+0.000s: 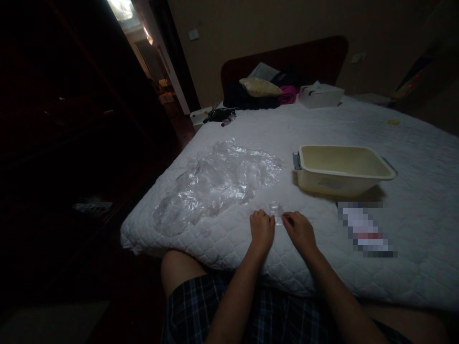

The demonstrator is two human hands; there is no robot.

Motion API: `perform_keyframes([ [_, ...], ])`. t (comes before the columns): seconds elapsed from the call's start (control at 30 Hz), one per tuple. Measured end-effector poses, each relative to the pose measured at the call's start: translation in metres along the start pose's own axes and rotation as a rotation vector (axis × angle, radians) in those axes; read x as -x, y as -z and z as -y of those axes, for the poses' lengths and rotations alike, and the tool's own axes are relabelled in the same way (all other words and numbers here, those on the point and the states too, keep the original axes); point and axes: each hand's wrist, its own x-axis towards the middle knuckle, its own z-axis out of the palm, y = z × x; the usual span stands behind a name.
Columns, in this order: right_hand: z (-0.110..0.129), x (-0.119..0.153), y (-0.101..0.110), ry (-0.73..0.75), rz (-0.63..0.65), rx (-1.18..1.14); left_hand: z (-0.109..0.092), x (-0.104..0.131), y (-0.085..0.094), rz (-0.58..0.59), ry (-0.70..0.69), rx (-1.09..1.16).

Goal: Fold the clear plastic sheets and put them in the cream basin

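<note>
A small piece of clear plastic, which looks like a little bag (pixel 276 209), lies on the white quilt between my two hands. My left hand (pixel 262 228) is closed, fingers curled, with its thumb side at the plastic's left edge. On the opposite edge, the thumb and fingertips of my right hand (pixel 300 230) pinch the plastic. Beyond my left hand spreads a loose heap of shiny clear plastic bags (pixel 222 177). A cream plastic tub (pixel 333 184) with grey handles stands past my right hand; no contents show inside.
The quilted bed (pixel 222 239) ends just before my knees. A blurred-out flat object (pixel 366 229) lies at right. Farther back are a white box (pixel 321 94), a pale pillow-like bundle (pixel 261 88), a rolled magenta cloth (pixel 288 94) and the dark headboard (pixel 304 55).
</note>
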Motion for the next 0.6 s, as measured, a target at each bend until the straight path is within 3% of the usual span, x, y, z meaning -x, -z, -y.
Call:
perform_keyframes([
  [0.47, -0.0011, 0.0016, -0.001, 0.038, 0.048, 0.031, -0.0015, 0.0068, 0.0042, -0.119, 0.025, -0.068],
  [0.53, -0.0016, 0.0018, -0.0008, 0.038, 0.053, 0.037, -0.0014, 0.007, 0.0031, -0.155, -0.037, -0.098],
  [0.6, -0.0024, 0.002, -0.0009, 0.047, 0.054, 0.048, 0.0001, 0.0063, -0.0008, -0.146, -0.196, -0.103],
])
